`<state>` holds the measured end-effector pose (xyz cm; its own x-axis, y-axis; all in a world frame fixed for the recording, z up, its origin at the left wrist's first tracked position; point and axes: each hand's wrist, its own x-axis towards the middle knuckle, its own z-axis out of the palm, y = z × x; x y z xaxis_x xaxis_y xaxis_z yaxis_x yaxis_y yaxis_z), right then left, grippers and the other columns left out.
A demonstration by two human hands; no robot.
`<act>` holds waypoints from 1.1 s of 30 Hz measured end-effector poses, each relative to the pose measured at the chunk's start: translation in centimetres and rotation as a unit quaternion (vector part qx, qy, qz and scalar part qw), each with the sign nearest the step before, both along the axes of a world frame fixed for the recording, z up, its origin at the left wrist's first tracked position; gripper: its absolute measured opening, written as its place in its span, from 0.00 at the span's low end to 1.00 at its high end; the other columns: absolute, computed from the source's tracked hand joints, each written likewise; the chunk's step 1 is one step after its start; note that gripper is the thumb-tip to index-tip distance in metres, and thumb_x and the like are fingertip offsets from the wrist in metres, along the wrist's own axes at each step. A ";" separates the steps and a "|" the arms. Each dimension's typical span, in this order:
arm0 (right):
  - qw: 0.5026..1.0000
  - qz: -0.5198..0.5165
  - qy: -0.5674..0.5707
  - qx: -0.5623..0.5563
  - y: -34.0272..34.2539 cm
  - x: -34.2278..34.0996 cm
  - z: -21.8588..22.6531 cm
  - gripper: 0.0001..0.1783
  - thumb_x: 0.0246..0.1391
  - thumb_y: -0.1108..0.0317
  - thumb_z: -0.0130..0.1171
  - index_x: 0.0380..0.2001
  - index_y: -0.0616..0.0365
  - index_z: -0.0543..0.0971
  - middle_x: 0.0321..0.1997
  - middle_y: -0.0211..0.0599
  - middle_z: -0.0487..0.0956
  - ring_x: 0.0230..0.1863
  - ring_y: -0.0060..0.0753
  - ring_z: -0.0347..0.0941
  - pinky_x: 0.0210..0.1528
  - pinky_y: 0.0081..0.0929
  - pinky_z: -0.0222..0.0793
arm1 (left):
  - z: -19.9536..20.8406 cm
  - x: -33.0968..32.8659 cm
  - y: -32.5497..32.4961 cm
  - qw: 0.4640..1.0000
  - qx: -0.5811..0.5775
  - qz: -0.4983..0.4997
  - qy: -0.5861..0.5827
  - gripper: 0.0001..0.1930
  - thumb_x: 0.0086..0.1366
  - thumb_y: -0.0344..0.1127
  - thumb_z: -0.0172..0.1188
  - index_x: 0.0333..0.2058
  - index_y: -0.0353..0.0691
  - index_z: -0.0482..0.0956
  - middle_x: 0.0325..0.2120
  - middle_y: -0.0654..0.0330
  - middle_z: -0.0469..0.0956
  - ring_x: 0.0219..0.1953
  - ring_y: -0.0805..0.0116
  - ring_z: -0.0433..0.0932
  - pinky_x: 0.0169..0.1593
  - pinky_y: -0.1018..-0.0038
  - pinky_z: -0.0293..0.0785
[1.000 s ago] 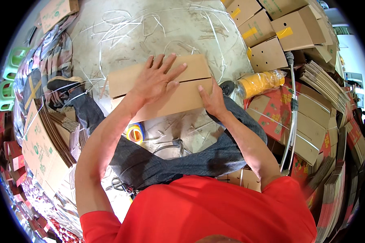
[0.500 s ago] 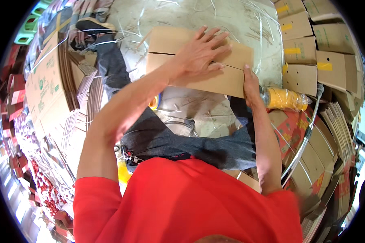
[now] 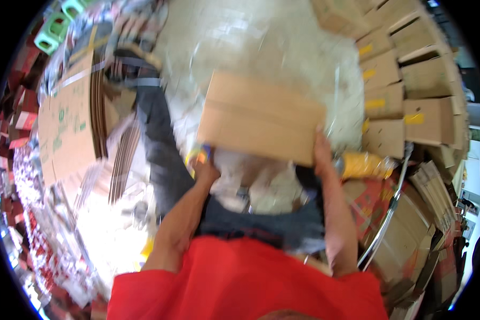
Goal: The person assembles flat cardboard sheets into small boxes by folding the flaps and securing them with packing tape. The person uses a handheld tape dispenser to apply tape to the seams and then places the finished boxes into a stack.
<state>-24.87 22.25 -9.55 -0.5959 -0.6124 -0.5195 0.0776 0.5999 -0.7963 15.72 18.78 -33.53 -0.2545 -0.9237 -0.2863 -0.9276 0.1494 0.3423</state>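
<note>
A brown cardboard box (image 3: pixel 261 117) with its flaps folded down lies in front of me, a seam running along its top. My right hand (image 3: pixel 322 154) grips its right edge near the front corner, thumb on top. By the box's front left corner, my left hand (image 3: pixel 206 169) is closed on a roll of tape (image 3: pixel 192 156) with yellow and blue on it. Motion blurs the left fingers.
Flattened cartons (image 3: pixel 69 122) stand in a bundle on the left. Folded boxes with yellow tape (image 3: pixel 384 101) are stacked at the right. A yellow wrapped roll (image 3: pixel 365 165) lies beside my right forearm. Strapping strips litter the pale floor (image 3: pixel 240 42).
My left hand has come off the box's top and moved back to the tape roll. My right hand stays on the box's right edge. The whole view has shifted.
</note>
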 end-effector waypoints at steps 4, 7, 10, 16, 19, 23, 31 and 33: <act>0.997 -0.010 0.005 -0.072 -1.5 1.4 2.1 0.35 0.75 0.42 0.49 0.60 0.67 0.78 0.54 0.43 0.83 0.53 0.33 0.77 0.58 0.34 0.72 | 6.2 -2.6 -4.3 0.988 -0.103 -0.073 -0.094 0.32 0.49 0.37 0.67 0.58 0.46 0.79 0.51 0.53 0.82 0.56 0.48 0.80 0.59 0.55 0.74; 0.996 -0.020 -0.004 -0.083 0.1 0.5 2.1 0.30 0.76 0.47 0.47 0.56 0.67 0.79 0.50 0.39 0.83 0.50 0.29 0.76 0.54 0.31 0.72 | 7.8 -3.9 -3.1 0.983 0.143 0.088 -0.072 0.14 0.63 0.36 0.59 0.44 0.40 0.87 0.51 0.43 0.81 0.59 0.43 0.79 0.65 0.50 0.67; 0.995 -0.026 -0.007 -0.095 0.0 0.8 1.9 0.30 0.76 0.47 0.48 0.57 0.67 0.79 0.51 0.40 0.83 0.50 0.29 0.77 0.54 0.31 0.72 | 6.6 -3.3 -2.9 0.979 0.153 0.031 -0.131 0.15 0.64 0.37 0.57 0.47 0.45 0.86 0.50 0.44 0.82 0.55 0.43 0.81 0.61 0.51 0.72; 0.995 -0.047 0.007 -0.090 1.7 -0.6 0.7 0.32 0.75 0.46 0.50 0.60 0.69 0.78 0.53 0.43 0.84 0.52 0.31 0.78 0.57 0.32 0.72 | 6.1 -5.4 -2.4 0.985 0.136 0.087 -0.066 0.15 0.61 0.35 0.62 0.47 0.42 0.86 0.48 0.43 0.82 0.54 0.40 0.82 0.58 0.54 0.77; 0.994 -0.005 0.004 -0.111 -1.6 1.7 1.6 0.33 0.74 0.46 0.51 0.59 0.70 0.78 0.53 0.44 0.84 0.52 0.33 0.78 0.57 0.33 0.71 | -0.9 -1.3 -3.7 0.959 0.157 0.232 0.030 0.17 0.58 0.32 0.66 0.47 0.38 0.87 0.51 0.39 0.81 0.56 0.37 0.80 0.59 0.52 0.77; 0.996 -0.016 0.025 -0.086 0.2 0.3 0.1 0.34 0.74 0.44 0.51 0.59 0.70 0.78 0.53 0.46 0.84 0.52 0.34 0.78 0.57 0.33 0.71 | 3.1 -3.4 -2.5 0.990 0.086 0.108 -0.005 0.15 0.60 0.37 0.68 0.43 0.35 0.86 0.44 0.41 0.84 0.54 0.36 0.81 0.58 0.53 0.76; 0.996 -0.013 0.052 -0.072 0.4 -0.1 -0.2 0.36 0.73 0.43 0.51 0.59 0.71 0.78 0.54 0.52 0.83 0.55 0.39 0.77 0.59 0.37 0.70 | 20.5 -5.5 3.1 0.946 0.104 0.022 0.308 0.23 0.49 0.40 0.78 0.32 0.39 0.71 0.27 0.45 0.80 0.36 0.42 0.83 0.41 0.55 0.78; 0.995 -0.001 0.059 -0.082 -0.2 -0.4 -0.1 0.36 0.73 0.43 0.51 0.60 0.71 0.77 0.55 0.52 0.83 0.56 0.40 0.77 0.60 0.37 0.70 | 25.1 -5.1 3.8 0.949 0.127 -0.083 0.275 0.29 0.50 0.39 0.75 0.46 0.41 0.68 0.33 0.42 0.80 0.38 0.36 0.80 0.44 0.51 0.77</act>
